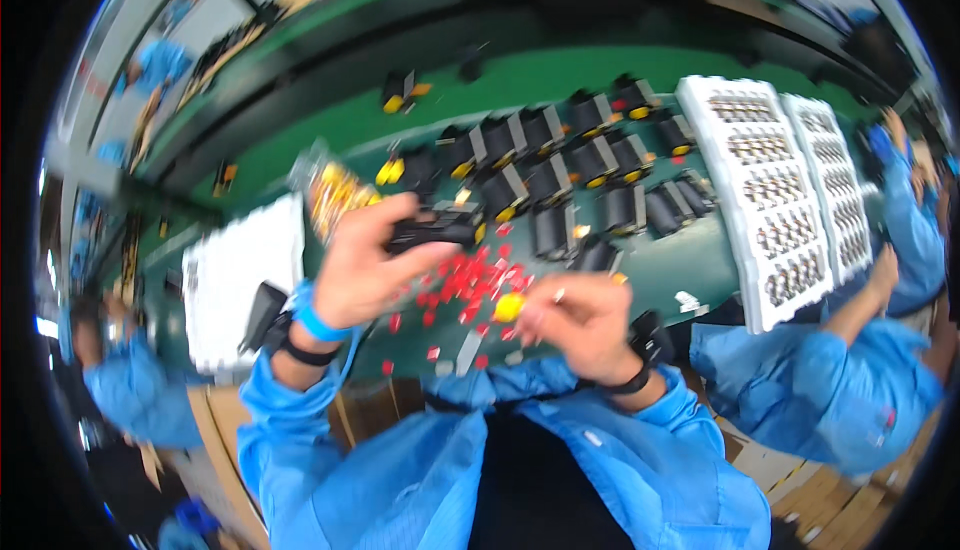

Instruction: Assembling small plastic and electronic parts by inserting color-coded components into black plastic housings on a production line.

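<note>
My left hand (365,260) is closed round a black device (440,228), a small boxy housing held above the green bench. Between the fingertips of my right hand (585,320) is a small round yellow part (509,307), held a little to the right of a scatter of small red pieces (470,285). Motion blurs both hands slightly. Beyond them stand several similar black housings (548,180) with yellow parts, grouped in loose rows. A clear plastic bag of yellow parts (335,195) lies just past my left hand.
White foam trays (745,205) filled with small metal parts stand on the right. On the left lies a white tray (245,280). A co-worker in blue (830,360) sits close on my right, another (140,380) on my left. A shelf (560,15) runs along the back.
</note>
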{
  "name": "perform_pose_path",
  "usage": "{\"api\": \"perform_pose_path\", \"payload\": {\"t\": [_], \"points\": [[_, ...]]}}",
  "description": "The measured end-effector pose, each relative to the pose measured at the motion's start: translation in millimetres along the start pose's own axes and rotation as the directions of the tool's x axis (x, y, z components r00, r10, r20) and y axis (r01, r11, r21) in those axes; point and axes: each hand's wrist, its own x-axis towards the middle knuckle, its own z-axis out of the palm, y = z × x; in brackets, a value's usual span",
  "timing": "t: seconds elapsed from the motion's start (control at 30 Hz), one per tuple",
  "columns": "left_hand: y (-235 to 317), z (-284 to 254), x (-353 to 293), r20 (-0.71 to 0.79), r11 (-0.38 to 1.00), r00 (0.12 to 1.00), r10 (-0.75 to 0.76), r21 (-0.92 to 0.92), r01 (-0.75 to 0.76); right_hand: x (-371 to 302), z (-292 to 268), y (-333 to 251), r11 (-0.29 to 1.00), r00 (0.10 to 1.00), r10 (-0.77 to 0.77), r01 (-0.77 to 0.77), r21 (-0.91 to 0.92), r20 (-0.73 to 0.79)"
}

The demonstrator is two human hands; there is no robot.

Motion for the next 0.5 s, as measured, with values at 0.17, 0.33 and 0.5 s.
{"api": "perform_pose_path", "payload": {"t": [0.17,0.33,0.5], "points": [[-2,29,-29,0.151,0.985,0.987,-0.058,-0.150,0.081,20,8,-20,0.948,0.986,-0.128,0.154,-0.279,0.110],[1,31,-39,0.167,0.997,0.984,0.065,0.034,-0.071,25,20,-14,0.852,0.941,-0.166,0.288,-0.438,0.296],[3,28,-38,0.211,0.994,0.975,0.076,0.066,-0.092,21,22,-12,0.821,0.951,-0.177,0.285,-0.495,0.254]]}}
